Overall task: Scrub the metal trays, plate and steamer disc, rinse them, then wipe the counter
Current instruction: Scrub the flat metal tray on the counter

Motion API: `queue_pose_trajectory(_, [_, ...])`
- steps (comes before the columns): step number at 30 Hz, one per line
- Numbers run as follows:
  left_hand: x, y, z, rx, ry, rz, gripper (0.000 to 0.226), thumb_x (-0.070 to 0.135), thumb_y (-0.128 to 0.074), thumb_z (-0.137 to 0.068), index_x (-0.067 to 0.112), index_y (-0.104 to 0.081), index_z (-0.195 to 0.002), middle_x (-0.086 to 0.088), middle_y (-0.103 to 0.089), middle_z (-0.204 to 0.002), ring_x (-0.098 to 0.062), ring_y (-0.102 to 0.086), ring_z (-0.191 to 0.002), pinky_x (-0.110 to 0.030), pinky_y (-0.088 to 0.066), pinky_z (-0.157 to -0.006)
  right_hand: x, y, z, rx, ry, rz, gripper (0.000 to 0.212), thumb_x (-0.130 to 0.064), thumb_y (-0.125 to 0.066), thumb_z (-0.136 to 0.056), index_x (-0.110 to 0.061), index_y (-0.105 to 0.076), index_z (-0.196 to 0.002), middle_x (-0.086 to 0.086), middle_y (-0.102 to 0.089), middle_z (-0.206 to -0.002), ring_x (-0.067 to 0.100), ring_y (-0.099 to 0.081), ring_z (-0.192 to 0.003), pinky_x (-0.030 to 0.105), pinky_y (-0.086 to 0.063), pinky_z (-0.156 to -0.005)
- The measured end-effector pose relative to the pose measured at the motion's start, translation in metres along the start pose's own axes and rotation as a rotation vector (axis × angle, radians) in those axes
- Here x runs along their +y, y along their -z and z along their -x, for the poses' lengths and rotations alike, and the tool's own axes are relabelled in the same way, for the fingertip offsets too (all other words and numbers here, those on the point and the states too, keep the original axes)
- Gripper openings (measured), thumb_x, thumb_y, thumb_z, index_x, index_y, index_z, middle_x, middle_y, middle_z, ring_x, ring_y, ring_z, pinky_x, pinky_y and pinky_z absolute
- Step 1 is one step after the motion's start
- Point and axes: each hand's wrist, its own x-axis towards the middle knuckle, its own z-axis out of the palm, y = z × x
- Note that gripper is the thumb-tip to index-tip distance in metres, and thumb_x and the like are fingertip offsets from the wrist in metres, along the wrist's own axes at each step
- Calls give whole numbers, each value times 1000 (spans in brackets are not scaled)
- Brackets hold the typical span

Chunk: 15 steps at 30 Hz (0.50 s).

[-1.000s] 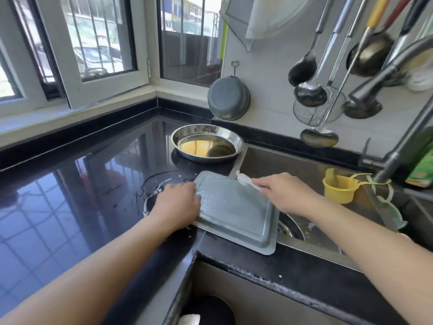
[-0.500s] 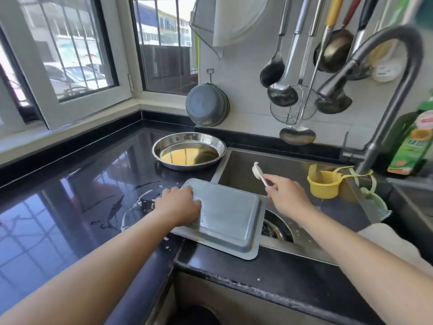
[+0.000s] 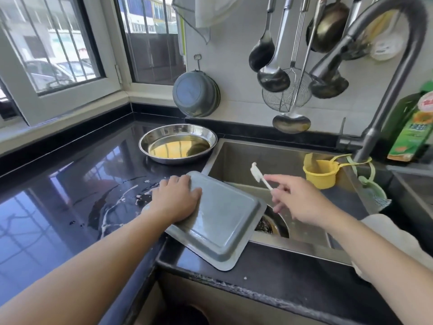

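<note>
left hand point(image 3: 175, 200) presses flat on the upturned tray point(image 3: 218, 221) overhanging the sink point(image 3: 236, 158), right hand point(image 3: 297, 202) pinches a small brush point(image 3: 260, 175); easing off could tip it in

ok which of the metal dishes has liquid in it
The round plate on the counter, holding yellowish liquid. The rectangular tray under the left hand is upside down, and the basin hangs on the wall.

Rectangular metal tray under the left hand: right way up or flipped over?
Flipped over. The rectangular metal tray shows its raised flat base with the rim flaring below, straddling the black counter and sink edge; the left hand rests on it.
</note>
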Motion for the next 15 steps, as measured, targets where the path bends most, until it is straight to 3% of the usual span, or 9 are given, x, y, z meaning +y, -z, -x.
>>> queue_pose_trajectory(4, [2, -10, -4, 62, -256, 3, 55, 54, -40, -105, 27, -41, -153, 0, -46, -155, -27, -38, -142, -43, -31, -117, 10, -7, -21, -20, -11, 17, 44, -14, -51, -104, -33, -55, -144, 1, -69, -86, 12, -73, -73, 8, -37, -41])
queue_pose_trajectory(8, [-3, -2, -18, -30, -476, 27, 51, 50, -47, -106, 31, -44, -153, 9, -46, -156, -14, -34, -144, -33, -25, -120, 8, -5, -20, -76, 36, 48, 44, -16, -52, -104, -44, -57, -138, 0, -70, -87, 8, -67, -56, 11, -40, -52])
queue_pose_trajectory(11, [-5, -1, -22, -66, -544, 27, 50, 49, -47, -106, 33, -44, -153, 14, -45, -155, -7, -33, -143, -28, -23, -121, 12, 2, 1, -222, 11, 174, 46, -19, -51, -104, -52, -56, -135, 0, -68, -78, 12, -53, -53, 29, -41, -56])
queue_pose_trajectory(15, [-7, -4, -25, -37, -562, 0, 54, 53, -42, -106, 31, -41, -155, 13, -43, -157, -7, -32, -144, -28, -23, -120, 0, -3, 23, -351, -1, 328, 41, -24, -48, -105, -46, -58, -137, -13, -50, -66, 3, -43, -53, 22, -37, -53])
